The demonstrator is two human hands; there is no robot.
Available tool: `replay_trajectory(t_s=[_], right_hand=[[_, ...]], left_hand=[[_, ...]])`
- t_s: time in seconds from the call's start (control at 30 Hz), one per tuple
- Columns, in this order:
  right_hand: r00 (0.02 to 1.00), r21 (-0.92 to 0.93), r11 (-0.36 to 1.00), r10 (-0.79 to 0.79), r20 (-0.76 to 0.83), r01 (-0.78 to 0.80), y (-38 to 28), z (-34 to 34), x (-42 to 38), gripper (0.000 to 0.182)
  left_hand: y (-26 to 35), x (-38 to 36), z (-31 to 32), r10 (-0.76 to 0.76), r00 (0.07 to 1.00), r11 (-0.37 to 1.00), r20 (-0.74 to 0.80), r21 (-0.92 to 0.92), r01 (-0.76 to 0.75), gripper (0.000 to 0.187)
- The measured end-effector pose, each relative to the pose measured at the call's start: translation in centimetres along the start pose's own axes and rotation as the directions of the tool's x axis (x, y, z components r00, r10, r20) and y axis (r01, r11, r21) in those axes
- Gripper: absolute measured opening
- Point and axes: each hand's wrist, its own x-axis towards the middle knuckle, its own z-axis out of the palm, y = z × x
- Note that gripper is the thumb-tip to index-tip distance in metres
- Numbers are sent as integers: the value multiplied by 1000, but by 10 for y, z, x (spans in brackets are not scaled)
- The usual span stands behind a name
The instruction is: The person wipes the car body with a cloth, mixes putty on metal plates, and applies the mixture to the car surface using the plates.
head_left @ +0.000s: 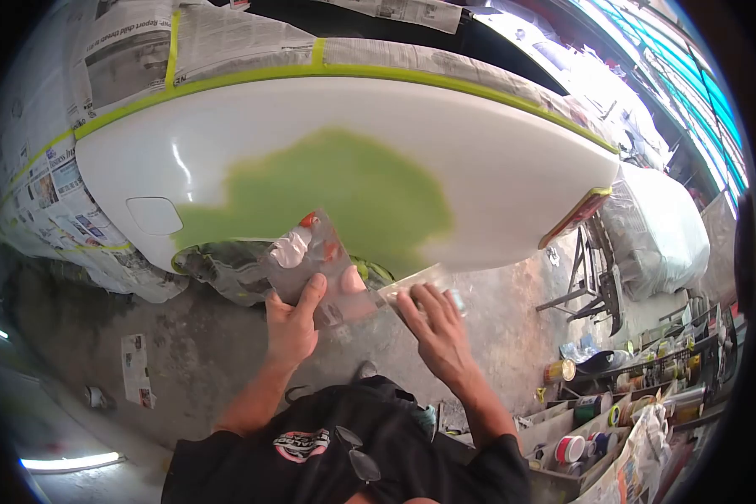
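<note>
My left hand (296, 321) grips a flat greyish mixing plate (338, 290) by its lower edge, thumb on top. A pale pinkish lump of putty (291, 249) sits at the plate's left side, with an orange-red dab (310, 220) by its top edge. In my right hand (438, 326) is a thin, pale, translucent spreader (413, 280), fingers pressed over it. Its left end is close to the plate's right corner. Beyond both hands stands a white car panel (512, 160) with a large green patch (344, 185).
Newspaper (244, 42) and yellow-green tape (318, 52) border the panel. A black metal stand (592, 286) is at the right. Tape rolls (569, 448) and cans (560, 370) fill the lower-right shelving. A newspaper sheet (139, 370) lies on the floor at left.
</note>
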Motion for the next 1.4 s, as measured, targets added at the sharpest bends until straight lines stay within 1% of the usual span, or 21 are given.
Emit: replay_trajectory(t_s=[0.07,0.2,0.3,0.5,0.57,0.67,0.7,0.73,0.77,0.83,0.87,0.9,0.97,1.0,1.1,1.13,1.23,1.33,1.4], right_hand=[[984,-98,993,-77,-162,61,10,-21,6,51],[949,-213,958,-236,-207,191,36,-40,21,44],[940,-254,942,-272,-207,217,59,-41,23,44],[942,-275,926,-305,-140,259,97,-42,25,44],[955,-257,930,-289,-63,264,99,-48,26,44],[959,-213,935,-278,48,282,98,-47,27,45],[957,-197,936,-280,81,290,97,-44,27,46],[931,-198,918,-304,204,343,101,-35,23,46],[950,-137,955,-234,206,264,107,-31,19,44],[970,-23,994,-98,222,106,118,-30,24,41],[991,79,995,46,125,-56,110,-48,41,40],[989,182,974,125,81,-138,105,-64,55,38],[955,384,881,295,12,-277,97,-95,81,34],[942,434,849,336,-3,-302,91,-106,97,31],[949,317,924,273,-157,-214,81,-114,141,38],[945,285,931,281,-166,-227,77,-114,156,38],[962,92,977,207,-178,-193,71,-112,202,38],[958,6,971,238,-162,-240,69,-100,241,39],[951,-41,961,262,-163,-272,69,-95,260,41]], left_hand=[[-3,7,8,30,999,983,21,182,-33,18],[-14,17,39,16,999,967,48,253,-27,16],[-24,24,49,-10,998,963,56,271,-6,16],[-47,35,71,-14,998,965,58,264,-2,16],[-49,38,77,-28,998,966,52,257,14,17],[-57,43,69,-5,999,937,45,350,-11,18],[-57,45,68,5,1000,951,28,309,-14,19],[-55,47,66,18,1000,964,13,266,-21,20],[-51,51,63,31,1000,974,3,224,-31,21],[-43,59,57,19,999,979,34,200,-25,22],[-40,62,52,7,999,982,52,187,-16,23],[-41,64,43,-57,996,972,65,232,41,23],[-49,66,22,-187,978,936,91,319,150,24],[-48,66,18,-264,961,920,81,320,226,27],[-54,68,-3,-322,941,869,103,427,251,28],[-58,69,-11,-380,923,839,64,445,314,28],[-61,77,-30,-440,890,823,124,453,344,27],[-65,84,-42,-414,890,868,190,379,322,35],[-65,90,-50,-423,881,856,213,413,311,35]])
